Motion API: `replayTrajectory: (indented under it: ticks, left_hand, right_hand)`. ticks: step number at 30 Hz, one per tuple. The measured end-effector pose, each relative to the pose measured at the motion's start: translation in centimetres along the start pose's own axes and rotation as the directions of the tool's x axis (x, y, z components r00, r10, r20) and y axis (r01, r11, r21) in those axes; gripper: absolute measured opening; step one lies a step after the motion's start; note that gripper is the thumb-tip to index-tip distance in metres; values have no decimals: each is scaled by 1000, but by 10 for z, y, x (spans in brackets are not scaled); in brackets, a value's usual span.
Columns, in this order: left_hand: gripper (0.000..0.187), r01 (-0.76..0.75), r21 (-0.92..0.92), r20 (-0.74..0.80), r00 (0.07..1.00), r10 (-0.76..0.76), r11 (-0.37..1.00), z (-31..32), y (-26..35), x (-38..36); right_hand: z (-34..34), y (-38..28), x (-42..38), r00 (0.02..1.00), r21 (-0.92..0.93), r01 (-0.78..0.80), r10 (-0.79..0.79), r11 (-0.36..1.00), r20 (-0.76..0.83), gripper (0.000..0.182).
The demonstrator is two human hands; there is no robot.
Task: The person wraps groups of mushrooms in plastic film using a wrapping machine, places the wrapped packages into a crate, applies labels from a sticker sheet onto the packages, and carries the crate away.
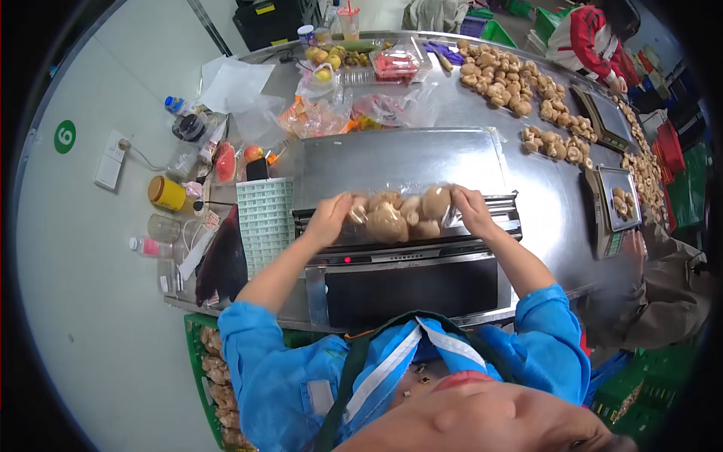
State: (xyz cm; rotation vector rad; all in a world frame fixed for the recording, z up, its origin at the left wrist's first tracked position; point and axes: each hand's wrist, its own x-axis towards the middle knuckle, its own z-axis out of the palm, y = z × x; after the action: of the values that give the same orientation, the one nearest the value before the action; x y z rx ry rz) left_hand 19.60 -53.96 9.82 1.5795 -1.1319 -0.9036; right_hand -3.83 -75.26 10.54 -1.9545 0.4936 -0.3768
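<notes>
My left hand [331, 217] and my right hand [473, 211] grip opposite ends of a pack of brown mushrooms [388, 220] in clear plastic film. Fingers and thumbs are closed on the film at both sides. The pack hangs over the dark bar of a film-wrapping machine [399, 158], whose flat metal top lies just beyond it. On the machine's front strip a small red light [347, 260] glows, above a black panel [410, 292]. To the left of the machine lies a sheet of printed labels [265, 226].
Loose mushrooms [512, 79] cover the table's far right, beside two scales [619, 200]. Fruit, bags and a clear box [397, 64] crowd the back. Bottles and jars [167, 193] line the left wall. A co-worker in a red-and-white jacket [584, 41] is at the far right.
</notes>
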Motion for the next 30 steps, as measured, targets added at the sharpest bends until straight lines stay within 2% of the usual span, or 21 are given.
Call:
replayTrajectory:
  ticks: [1, 2, 3, 4, 6, 7, 8, 9, 11, 12, 13, 14, 15, 16, 17, 19, 21, 23, 24, 27, 30]
  left_hand:
    - [45, 30, -11, -71, 997, -30, 999, 5, 4, -10]
    - [47, 74, 18, -61, 995, -73, 997, 13, -14, -26]
    - [50, 115, 46, -55, 992, -113, 992, 22, -32, -44]
    - [50, 271, -143, 3, 962, -274, 952, 33, -25, -57]
    - [52, 521, -368, 145, 850, -507, 770, 52, -31, -82]
    - [52, 607, -412, 200, 788, -583, 679, 60, -52, -91]
    - [51, 605, -421, 158, 783, -601, 676, 68, -66, -103]
    - [47, 513, -363, 88, 850, -519, 778, 72, -72, -115]
    - [43, 189, 27, -23, 982, -189, 982, 75, -75, -136]
    - [43, 187, 26, -22, 982, -187, 982, 76, -75, -141]
    - [43, 318, -128, -74, 941, -329, 939, 77, -75, -151]
    - [44, 428, -281, -103, 876, -471, 859, 77, -71, -162]
    - [44, 431, -279, -101, 875, -473, 858, 76, -65, -176]
    - [43, 490, -515, 36, 833, -553, 704, 75, -58, -194]
    - [44, 528, -697, 190, 789, -584, 485, 77, -56, -212]
    - [45, 754, -357, 166, 631, -758, 551, 97, -83, -251]
    - [41, 702, -534, 237, 659, -714, 471, 152, -190, -277]
    - [26, 429, -401, 142, 902, -408, 810, 209, -250, -253]
    - [23, 296, -447, 96, 954, -284, 844, 220, -228, -239]
    - [21, 102, -693, 85, 995, -60, 713, 217, -106, -212]
    - [27, 45, -833, 80, 996, 39, 551, 210, -11, -209]
  right_hand:
    - [-2, -5, -5, 1000, 51, -20, 19, 999, 12, 36]
    - [2, -1, -21, 993, 234, -113, 99, 966, 70, 37]
    - [8, 23, -41, 962, 224, -259, 229, 940, 149, 38]
    - [18, 39, -60, 979, 89, -186, 177, 978, 99, 41]
    - [37, 25, -85, 867, 411, -498, 441, 763, 232, 42]
    - [34, 27, -94, 755, 408, -654, 523, 637, 395, 42]
    - [39, 39, -105, 779, 382, -625, 518, 680, 352, 39]
    - [46, 56, -116, 805, 350, -591, 508, 727, 305, 36]
    - [59, 68, -142, 955, 137, -295, 289, 946, 61, 29]
    - [67, 68, -153, 984, -6, -135, 134, 991, -117, 25]
    - [68, 70, -162, 983, -1, -144, 142, 990, -116, 25]
    - [64, 66, -173, 915, 219, -358, 388, 908, -112, 25]
    - [56, 58, -180, 799, 418, -526, 599, 741, -55, 25]
    - [42, 43, -191, 811, 360, -542, 585, 759, -14, 28]
    - [34, 26, -204, 755, 436, -619, 649, 653, 98, 28]
    - [38, 42, -244, 620, 471, -757, 726, 453, 298, 30]
    - [69, 81, -269, 429, 278, -899, 812, 339, 397, 26]
    - [131, 102, -261, 489, 613, -783, 710, 103, 506, 24]
    - [127, 40, -227, 517, 628, -776, 509, -61, 688, 23]
    - [142, -9, -198, 646, 612, -763, 203, 209, 736, 24]
    - [130, -13, -208, 645, 460, -582, 36, 670, 764, 26]
